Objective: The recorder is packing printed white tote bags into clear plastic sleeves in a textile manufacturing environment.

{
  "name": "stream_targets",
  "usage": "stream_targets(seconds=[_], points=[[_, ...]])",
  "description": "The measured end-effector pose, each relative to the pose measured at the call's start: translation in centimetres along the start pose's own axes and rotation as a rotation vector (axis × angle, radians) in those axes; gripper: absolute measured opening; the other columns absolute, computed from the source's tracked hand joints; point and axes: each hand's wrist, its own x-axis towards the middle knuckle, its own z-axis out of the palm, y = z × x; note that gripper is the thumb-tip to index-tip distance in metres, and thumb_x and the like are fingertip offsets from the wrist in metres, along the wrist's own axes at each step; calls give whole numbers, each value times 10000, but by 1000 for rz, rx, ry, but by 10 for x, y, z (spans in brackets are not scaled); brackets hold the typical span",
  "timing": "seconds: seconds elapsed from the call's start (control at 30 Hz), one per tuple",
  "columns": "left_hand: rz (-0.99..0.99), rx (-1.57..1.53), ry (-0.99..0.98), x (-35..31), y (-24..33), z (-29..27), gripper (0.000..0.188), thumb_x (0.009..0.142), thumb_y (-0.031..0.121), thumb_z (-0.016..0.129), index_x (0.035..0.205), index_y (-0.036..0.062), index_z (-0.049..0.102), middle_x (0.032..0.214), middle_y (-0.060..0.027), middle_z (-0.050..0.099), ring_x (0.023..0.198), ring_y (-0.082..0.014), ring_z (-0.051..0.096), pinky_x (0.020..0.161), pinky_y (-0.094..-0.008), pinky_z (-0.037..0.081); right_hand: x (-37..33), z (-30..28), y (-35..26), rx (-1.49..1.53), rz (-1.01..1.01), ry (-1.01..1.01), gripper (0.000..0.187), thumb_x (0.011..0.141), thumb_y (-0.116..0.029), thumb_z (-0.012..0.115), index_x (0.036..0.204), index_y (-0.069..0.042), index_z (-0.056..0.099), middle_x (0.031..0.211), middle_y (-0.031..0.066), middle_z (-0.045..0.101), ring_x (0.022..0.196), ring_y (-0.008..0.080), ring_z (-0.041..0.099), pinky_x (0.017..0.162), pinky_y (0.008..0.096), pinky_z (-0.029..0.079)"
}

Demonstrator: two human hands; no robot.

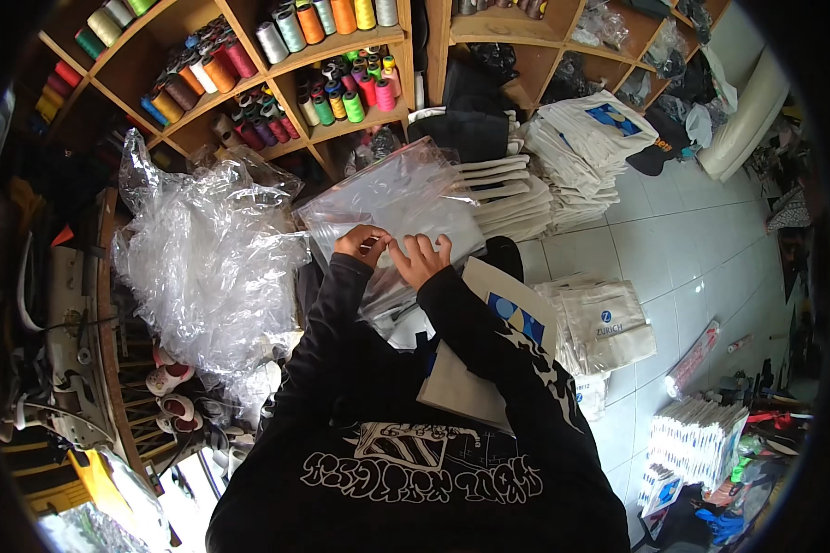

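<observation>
My left hand (363, 243) is closed in a pinch over a stack of clear plastic bags (392, 189). Close against its fingertips, my right hand (420, 258) has its thumb side pinched and its outer fingers bent and raised. Whatever lies between the fingertips is too small to make out. The clear bags lie flat in front of me and look glossy. Under my right forearm, a cream cloth bag (466, 387) with a blue printed panel rests across my lap, partly hidden by the sleeve.
A large heap of crumpled clear plastic (212, 249) stands at the left. Wooden shelves (341, 51) with thread cones rise ahead. Stacked cream cloth bags (576, 152) sit at the far right, more packed bags (604, 323) on the tiled floor (659, 217). Shoes (173, 405) lie left.
</observation>
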Motion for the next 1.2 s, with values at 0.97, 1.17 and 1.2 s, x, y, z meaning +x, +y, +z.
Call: stream_targets(seconds=[0.97, 1.17, 1.2], points=[[432, 535, 240, -4, 84, -18, 119, 717, 75, 653, 809, 69, 578, 818, -42, 585, 674, -211, 611, 546, -288, 493, 37, -23, 20, 83, 100, -292, 449, 679, -266, 645, 1044, -18, 562, 1187, 193, 462, 1201, 372, 322, 1001, 583, 163], [488, 508, 185, -12, 104, -23, 143, 690, 35, 647, 817, 53, 584, 818, -55, 590, 665, -212, 611, 555, -286, 495, 69, -57, 25, -13, 259, -856, 975, 626, -481, 687, 1380, -195, 139, 1392, 253, 148, 1277, 463, 119, 980, 640, 3], [506, 501, 150, -12, 105, -19, 154, 681, 25, 662, 817, 42, 591, 812, -65, 595, 667, -216, 612, 559, -288, 496, 71, -60, 24, 19, 262, -943, 1035, 623, -492, 689, 1394, -227, 51, 1401, 286, 82, 1269, 493, 116, 977, 640, -4]])
